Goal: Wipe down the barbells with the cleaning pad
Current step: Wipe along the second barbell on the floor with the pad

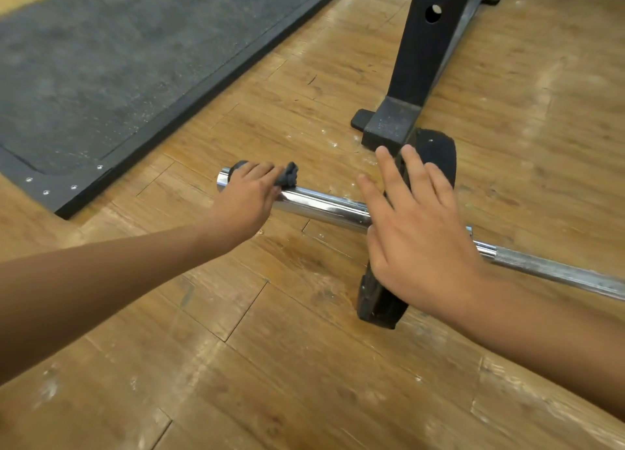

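The left hand [243,196], grip curled round the cleaning pad [287,177], is wiping the chrome end of the barbell [321,206] on the floor [304,365] while the right hand [416,233] is resting open on the plate [436,155]; next, likely, a stroke toward the plate.

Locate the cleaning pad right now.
Head view, left of centre: the cleaning pad is bunched in the left hand on the outer end of the barbell, left of the weight plate.
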Action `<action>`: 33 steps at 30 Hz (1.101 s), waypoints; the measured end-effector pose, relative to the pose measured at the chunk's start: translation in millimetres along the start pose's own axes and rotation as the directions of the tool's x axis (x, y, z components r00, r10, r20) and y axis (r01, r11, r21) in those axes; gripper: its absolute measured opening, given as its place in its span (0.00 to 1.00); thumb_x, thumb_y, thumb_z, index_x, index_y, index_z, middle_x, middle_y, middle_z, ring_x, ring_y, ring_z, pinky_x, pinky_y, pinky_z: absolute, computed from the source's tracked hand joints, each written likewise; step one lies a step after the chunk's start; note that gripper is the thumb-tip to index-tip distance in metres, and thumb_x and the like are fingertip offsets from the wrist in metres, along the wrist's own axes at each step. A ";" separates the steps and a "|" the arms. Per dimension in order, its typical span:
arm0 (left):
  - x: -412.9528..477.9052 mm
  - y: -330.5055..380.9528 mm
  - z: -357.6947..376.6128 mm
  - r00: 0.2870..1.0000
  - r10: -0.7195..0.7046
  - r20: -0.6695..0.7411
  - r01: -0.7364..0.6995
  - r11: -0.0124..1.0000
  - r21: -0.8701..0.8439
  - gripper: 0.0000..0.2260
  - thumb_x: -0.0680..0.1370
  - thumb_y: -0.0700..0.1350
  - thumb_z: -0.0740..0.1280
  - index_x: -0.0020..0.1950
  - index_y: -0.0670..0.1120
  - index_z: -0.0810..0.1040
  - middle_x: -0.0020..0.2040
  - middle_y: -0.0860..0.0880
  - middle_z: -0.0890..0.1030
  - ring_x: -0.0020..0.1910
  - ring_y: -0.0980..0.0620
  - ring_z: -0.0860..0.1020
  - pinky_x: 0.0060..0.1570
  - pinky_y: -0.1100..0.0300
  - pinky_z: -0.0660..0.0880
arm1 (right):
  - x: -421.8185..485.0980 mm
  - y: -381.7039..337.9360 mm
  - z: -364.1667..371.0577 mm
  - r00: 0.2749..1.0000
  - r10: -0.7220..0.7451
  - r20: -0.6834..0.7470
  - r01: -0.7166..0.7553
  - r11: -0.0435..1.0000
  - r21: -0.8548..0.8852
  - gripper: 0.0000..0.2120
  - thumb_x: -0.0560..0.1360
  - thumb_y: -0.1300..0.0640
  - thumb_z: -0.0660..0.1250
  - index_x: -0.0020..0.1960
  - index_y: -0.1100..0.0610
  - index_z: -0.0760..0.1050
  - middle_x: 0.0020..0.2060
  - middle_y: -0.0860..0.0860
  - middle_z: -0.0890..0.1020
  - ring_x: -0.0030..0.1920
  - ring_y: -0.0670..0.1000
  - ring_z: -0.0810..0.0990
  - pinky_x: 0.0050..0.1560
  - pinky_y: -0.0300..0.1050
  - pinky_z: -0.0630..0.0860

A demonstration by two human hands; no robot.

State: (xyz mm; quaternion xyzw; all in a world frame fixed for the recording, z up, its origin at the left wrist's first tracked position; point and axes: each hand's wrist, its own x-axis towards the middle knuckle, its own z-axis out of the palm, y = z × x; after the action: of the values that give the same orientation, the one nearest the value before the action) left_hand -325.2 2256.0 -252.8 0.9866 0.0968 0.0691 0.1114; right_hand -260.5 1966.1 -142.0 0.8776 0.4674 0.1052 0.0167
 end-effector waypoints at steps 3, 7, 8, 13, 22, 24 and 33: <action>-11.4 7.1 -1.9 0.999 -0.038 -0.028 0.038 0.999 -0.006 0.23 0.83 0.48 0.54 0.75 0.40 0.71 0.68 0.43 0.77 0.65 0.39 0.72 0.69 0.45 0.66 | 13.0 22.3 -8.8 1.000 -0.023 0.014 0.022 0.999 0.047 0.29 0.79 0.47 0.52 0.77 0.59 0.67 0.78 0.61 0.64 0.78 0.61 0.61 0.73 0.58 0.58; -22.9 7.7 -2.4 1.000 -0.022 -0.006 0.022 1.000 -0.016 0.25 0.83 0.50 0.52 0.74 0.39 0.73 0.69 0.42 0.77 0.67 0.38 0.72 0.69 0.44 0.66 | 22.6 41.8 -8.7 0.991 -0.115 0.068 0.106 0.986 0.130 0.32 0.79 0.41 0.52 0.76 0.58 0.69 0.76 0.57 0.69 0.79 0.59 0.60 0.79 0.58 0.49; -20.4 3.9 -5.1 1.000 -0.019 0.011 0.020 1.000 -0.020 0.25 0.83 0.51 0.52 0.75 0.40 0.72 0.69 0.42 0.76 0.67 0.39 0.73 0.69 0.44 0.66 | 19.4 39.9 -6.0 0.991 -0.124 0.052 0.116 0.985 0.128 0.32 0.80 0.42 0.52 0.76 0.59 0.69 0.76 0.57 0.69 0.79 0.59 0.60 0.79 0.57 0.50; -21.4 4.0 -17.0 1.000 -0.020 -0.020 0.019 1.000 -0.024 0.22 0.84 0.48 0.53 0.74 0.42 0.73 0.68 0.43 0.78 0.67 0.41 0.73 0.69 0.48 0.64 | 4.2 27.6 -6.1 0.995 -0.104 0.007 0.102 0.987 0.125 0.31 0.80 0.45 0.54 0.77 0.61 0.67 0.75 0.58 0.69 0.78 0.61 0.61 0.78 0.57 0.53; -60.0 7.0 -18.1 0.998 -0.046 -0.041 0.044 0.998 -0.036 0.21 0.85 0.48 0.54 0.75 0.41 0.73 0.67 0.43 0.78 0.63 0.39 0.74 0.65 0.46 0.67 | -41.2 -2.3 -7.3 0.985 -0.167 -0.045 0.170 0.981 0.089 0.29 0.80 0.47 0.57 0.76 0.63 0.68 0.76 0.62 0.67 0.79 0.64 0.60 0.79 0.63 0.54; -79.5 14.5 -11.4 0.998 0.000 -0.059 -0.002 1.000 -0.023 0.22 0.85 0.49 0.54 0.75 0.41 0.72 0.70 0.44 0.76 0.68 0.40 0.72 0.68 0.44 0.68 | -53.3 -8.1 -8.2 0.981 -0.191 -0.031 0.193 0.978 0.079 0.30 0.81 0.47 0.57 0.77 0.63 0.67 0.77 0.62 0.66 0.79 0.64 0.58 0.79 0.63 0.53; -115.0 28.4 -0.3 0.983 -0.035 -0.181 0.030 0.999 -0.034 0.21 0.85 0.44 0.58 0.78 0.43 0.68 0.76 0.44 0.71 0.74 0.38 0.66 0.72 0.41 0.63 | -70.9 -11.8 -17.8 0.953 -0.302 0.018 0.296 0.944 0.149 0.27 0.83 0.44 0.54 0.74 0.59 0.73 0.78 0.59 0.65 0.80 0.59 0.57 0.78 0.60 0.55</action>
State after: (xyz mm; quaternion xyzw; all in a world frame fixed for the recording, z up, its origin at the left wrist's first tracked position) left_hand -432.0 2205.2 -259.0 0.9726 0.1216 0.1586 0.1185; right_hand -312.1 1913.2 -138.1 0.7975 0.6009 0.0495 -0.0218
